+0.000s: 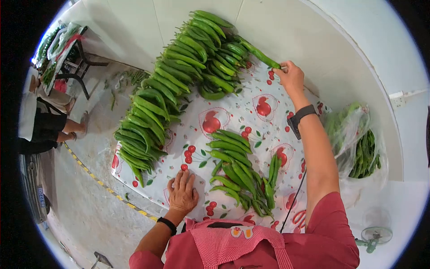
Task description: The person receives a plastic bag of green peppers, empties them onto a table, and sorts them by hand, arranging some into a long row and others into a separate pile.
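My right hand (290, 77), at the far side of the table, pinches one end of a long green chili pepper (260, 54). The pepper's other end reaches toward a smaller group of green peppers (224, 67). Beside that group runs a long, tightly stacked row of peppers (156, 89), slanting from the back down to the left edge. My left hand (182, 192) lies flat on the tablecloth (197, 116), fingers spread, holding nothing. A loose pile of peppers (237, 168) rests just in front of my body, to the right of my left hand.
Clear plastic bags (358, 139) with green peppers stand at the right. Red-handled scissors (299, 219) lie near my right side. A wall (286, 27) borders the table's far side. At the left are another person (49, 121) and a rack of vegetables (58, 54). A small fan (375, 235) is lower right.
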Demonstrator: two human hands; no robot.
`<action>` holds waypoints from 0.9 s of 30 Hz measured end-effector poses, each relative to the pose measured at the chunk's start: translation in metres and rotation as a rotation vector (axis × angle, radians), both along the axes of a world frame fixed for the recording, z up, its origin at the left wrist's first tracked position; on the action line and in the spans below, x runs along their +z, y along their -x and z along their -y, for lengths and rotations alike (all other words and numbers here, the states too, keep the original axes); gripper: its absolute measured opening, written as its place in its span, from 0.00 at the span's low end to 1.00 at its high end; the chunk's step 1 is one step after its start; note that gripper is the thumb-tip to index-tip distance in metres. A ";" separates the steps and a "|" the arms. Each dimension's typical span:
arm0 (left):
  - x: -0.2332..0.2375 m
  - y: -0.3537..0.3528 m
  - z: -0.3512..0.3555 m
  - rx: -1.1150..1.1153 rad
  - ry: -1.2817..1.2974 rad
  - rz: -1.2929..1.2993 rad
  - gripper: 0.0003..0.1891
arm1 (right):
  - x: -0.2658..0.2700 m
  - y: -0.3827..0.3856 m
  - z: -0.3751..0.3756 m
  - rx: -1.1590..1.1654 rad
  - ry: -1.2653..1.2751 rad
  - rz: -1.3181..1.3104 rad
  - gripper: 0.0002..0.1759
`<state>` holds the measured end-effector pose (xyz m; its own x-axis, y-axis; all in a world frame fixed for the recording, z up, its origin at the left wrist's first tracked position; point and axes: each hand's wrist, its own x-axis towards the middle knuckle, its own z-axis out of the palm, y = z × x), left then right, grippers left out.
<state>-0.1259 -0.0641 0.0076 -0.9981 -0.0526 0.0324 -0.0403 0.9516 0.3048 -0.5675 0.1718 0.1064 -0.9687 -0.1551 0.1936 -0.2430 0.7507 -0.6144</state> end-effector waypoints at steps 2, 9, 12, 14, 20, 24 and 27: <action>-0.003 -0.001 0.001 0.006 0.002 -0.008 0.29 | -0.015 0.021 0.012 0.003 0.056 -0.055 0.18; 0.001 0.002 0.000 0.006 -0.044 0.047 0.28 | -0.030 0.052 0.065 -0.018 -0.201 -0.223 0.16; 0.002 0.001 0.001 0.001 -0.057 0.080 0.29 | -0.035 0.058 0.080 -0.040 -0.254 -0.260 0.15; 0.000 0.000 0.001 -0.003 -0.047 0.078 0.29 | -0.042 0.061 0.087 -0.050 -0.282 -0.296 0.15; -0.002 -0.001 0.001 -0.012 -0.027 0.045 0.30 | -0.059 0.065 0.089 0.033 -0.122 -0.353 0.15; -0.002 -0.001 0.002 -0.020 0.000 0.024 0.29 | -0.063 0.070 0.081 0.042 0.068 -0.294 0.16; -0.003 -0.002 0.003 -0.029 -0.002 0.043 0.29 | -0.064 0.071 0.077 0.028 0.134 -0.252 0.17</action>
<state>-0.1240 -0.0671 0.0047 -0.9997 -0.0239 -0.0109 -0.0261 0.9519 0.3054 -0.6380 0.0945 0.0424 -0.8830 -0.1380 0.4486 -0.4204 0.6576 -0.6252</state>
